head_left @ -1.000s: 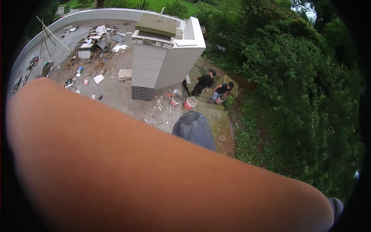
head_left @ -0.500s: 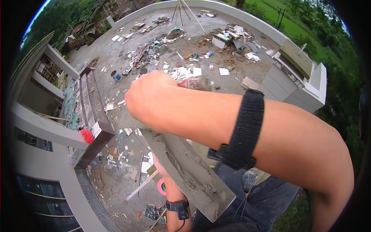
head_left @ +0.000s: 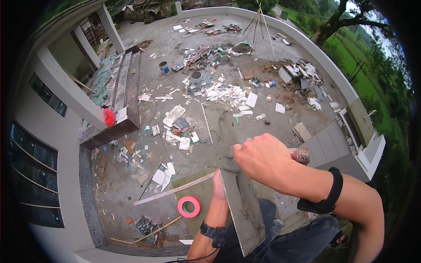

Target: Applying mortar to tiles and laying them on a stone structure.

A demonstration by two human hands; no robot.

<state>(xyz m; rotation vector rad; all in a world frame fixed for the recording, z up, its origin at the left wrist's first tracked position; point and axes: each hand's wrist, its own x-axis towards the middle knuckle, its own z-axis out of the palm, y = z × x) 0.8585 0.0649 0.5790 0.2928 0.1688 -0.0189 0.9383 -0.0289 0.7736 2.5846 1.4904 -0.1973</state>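
1. Right hand (head_left: 263,160) was clenched around a trowel handle (head_left: 300,155), of which only the red butt end showed past the knuckles; the blade was hidden behind the fist.
2. Left hand (head_left: 219,186) supported the tile (head_left: 241,210) from beneath, flat against its underside with fingers pointing away from the body; a black watch (head_left: 212,232) sat on that wrist, a black band (head_left: 326,197) on the right.
3. Change noted: half a second earlier the right forearm crossed most of the view and the fist sat higher and further left. It had since drawn back to the tile's far edge, which I judged to be the end of a spreading stroke.
4. Tile position: held in front of the body, above the debris-strewn roof slab (head_left: 175,79), mortar-coated face up.
5. Orientation: long axis ran from the near lower right toward the far upper left, the far end at the fist and tipped slightly upward.
6. Pink tape roll (head_left: 189,206) lay below, left of the tile.
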